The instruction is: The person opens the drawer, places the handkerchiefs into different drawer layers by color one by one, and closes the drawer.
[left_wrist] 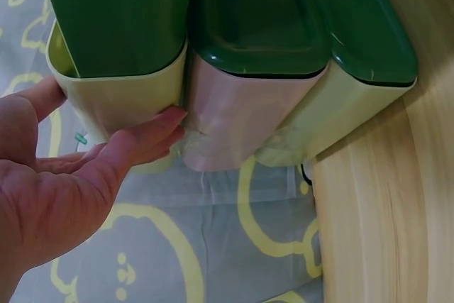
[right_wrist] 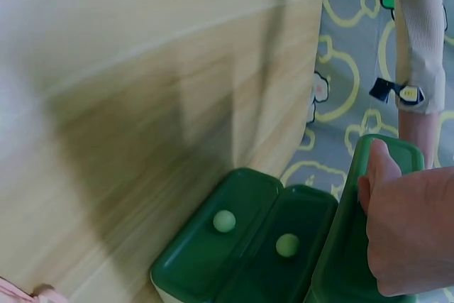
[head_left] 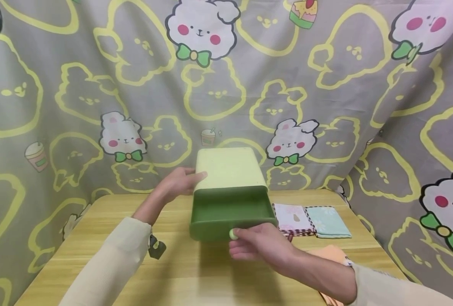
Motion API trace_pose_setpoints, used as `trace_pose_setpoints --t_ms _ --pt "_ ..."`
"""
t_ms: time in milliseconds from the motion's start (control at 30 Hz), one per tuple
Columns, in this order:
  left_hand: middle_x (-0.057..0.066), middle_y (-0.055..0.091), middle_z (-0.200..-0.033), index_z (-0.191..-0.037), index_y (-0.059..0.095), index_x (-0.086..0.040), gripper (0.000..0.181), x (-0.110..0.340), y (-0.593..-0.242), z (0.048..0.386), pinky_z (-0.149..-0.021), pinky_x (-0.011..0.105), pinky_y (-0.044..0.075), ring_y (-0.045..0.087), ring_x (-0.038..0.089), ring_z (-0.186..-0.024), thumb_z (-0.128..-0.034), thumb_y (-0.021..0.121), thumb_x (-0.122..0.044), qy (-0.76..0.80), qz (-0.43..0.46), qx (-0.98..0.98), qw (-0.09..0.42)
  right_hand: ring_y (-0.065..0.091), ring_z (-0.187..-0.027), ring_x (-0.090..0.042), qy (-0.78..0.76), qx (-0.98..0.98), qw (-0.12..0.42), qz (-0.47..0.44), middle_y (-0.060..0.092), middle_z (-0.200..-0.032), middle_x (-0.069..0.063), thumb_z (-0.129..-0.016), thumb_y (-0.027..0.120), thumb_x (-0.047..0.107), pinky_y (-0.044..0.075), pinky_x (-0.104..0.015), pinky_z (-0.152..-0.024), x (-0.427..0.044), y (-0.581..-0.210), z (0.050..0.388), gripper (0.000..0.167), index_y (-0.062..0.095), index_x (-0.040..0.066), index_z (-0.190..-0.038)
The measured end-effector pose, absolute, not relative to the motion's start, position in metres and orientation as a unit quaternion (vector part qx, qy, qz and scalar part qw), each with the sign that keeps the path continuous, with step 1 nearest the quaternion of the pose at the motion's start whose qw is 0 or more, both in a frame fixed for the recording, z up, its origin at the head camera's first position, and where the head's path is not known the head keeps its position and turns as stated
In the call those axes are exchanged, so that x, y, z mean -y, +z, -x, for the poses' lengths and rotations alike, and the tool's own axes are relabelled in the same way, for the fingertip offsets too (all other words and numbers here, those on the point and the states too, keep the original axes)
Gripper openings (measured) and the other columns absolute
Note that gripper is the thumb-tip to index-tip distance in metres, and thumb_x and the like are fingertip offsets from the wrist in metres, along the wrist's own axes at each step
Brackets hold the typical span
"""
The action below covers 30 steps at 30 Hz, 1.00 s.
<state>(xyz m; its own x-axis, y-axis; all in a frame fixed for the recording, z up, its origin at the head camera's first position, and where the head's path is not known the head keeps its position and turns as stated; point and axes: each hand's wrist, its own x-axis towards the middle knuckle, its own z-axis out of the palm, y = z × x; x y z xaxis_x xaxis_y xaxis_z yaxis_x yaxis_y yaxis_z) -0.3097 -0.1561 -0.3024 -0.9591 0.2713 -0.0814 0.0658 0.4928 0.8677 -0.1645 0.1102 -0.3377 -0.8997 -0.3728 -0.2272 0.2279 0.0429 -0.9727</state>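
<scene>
In the head view, a small tabletop drawer unit [head_left: 230,168] with a pale yellow-green top stands on the table. Its dark green top drawer [head_left: 215,227] is pulled partway out, with the green inside showing. My right hand [head_left: 266,246] pinches the drawer's round pale knob [head_left: 232,233] between thumb and fingers. At the unit's left side, my left hand [head_left: 180,182] holds the body, thumb over the top edge and fingers along the side. The left wrist view shows a pink middle tier [left_wrist: 230,111]. Two lower closed drawers [right_wrist: 216,246] with round knobs appear in the right wrist view.
Right of the unit lie a folded white cloth [head_left: 293,219] with a checked border and a folded light-blue cloth [head_left: 327,222]. An orange cloth [head_left: 331,255] lies partly under the right forearm. A patterned curtain [head_left: 218,102] hangs behind the wooden table [head_left: 134,238].
</scene>
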Motion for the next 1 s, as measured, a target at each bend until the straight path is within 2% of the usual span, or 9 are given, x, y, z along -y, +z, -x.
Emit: trace_pose_setpoints --t_ms 300,1000 --pt "0.024 0.057 -0.143 -0.149 0.045 0.001 0.071 0.158 -0.303 0.312 -0.103 0.047 0.055 0.061 0.037 -0.126 -0.0996 0.062 -0.047 0.491 -0.103 -0.859 0.102 0.076 -0.095 -0.028 -0.698 -0.677 0.227 0.054 0.075 -0.106 -0.021 -0.098 0.066 0.023 0.063 -0.036 -0.087 -0.111 -0.341 0.148 0.050 0.060 -0.019 -0.122" --pt "0.022 0.064 -0.134 -0.146 0.050 0.001 0.069 0.156 -0.300 0.312 -0.100 0.044 0.058 0.068 0.032 -0.114 -0.0977 0.066 -0.045 0.478 -0.092 -0.868 0.100 0.075 -0.099 -0.031 -0.694 -0.678 0.231 0.066 0.073 -0.110 -0.025 -0.101 0.062 0.021 0.063 -0.038 -0.088 -0.116 -0.357 0.143 0.051 0.054 -0.022 -0.126"
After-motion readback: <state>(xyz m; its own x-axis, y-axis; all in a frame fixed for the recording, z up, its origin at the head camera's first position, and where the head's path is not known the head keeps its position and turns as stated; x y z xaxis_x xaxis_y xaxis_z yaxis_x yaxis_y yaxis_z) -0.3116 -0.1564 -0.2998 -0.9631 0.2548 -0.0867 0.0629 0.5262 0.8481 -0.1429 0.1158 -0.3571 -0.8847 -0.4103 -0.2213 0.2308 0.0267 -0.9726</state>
